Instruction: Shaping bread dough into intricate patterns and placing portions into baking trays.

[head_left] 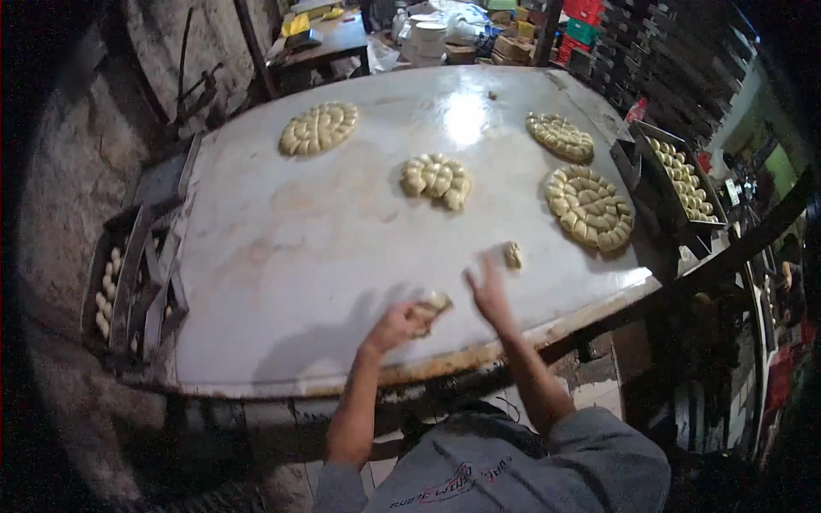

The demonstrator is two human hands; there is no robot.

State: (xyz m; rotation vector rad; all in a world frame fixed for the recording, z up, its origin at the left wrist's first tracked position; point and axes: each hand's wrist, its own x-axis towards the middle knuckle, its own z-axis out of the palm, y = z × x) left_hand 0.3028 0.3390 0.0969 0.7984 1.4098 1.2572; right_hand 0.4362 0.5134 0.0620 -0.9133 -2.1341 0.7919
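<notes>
My left hand (397,328), near the table's front edge, has its fingers closed round a pale piece of dough (437,302). Somewhat blurred, my right hand (490,297) hovers over the tabletop with its fingers stretched out and nothing in them. Just beyond its fingertips lies a small lump of dough (513,255). Farther off, mid-table, sits a partly coiled cluster of dough pieces (436,177). Full spirals of dough pieces rest at the right (589,208), the far right (560,137) and the far left (318,128).
The pale, smooth table (248,222) has a worn front edge. Metal pans with dough pieces flank it, one pan (684,181) at the right and narrow pans (111,291) at the left. Behind stand a side table (329,38), a white bucket (429,38) and stacked crates (581,26).
</notes>
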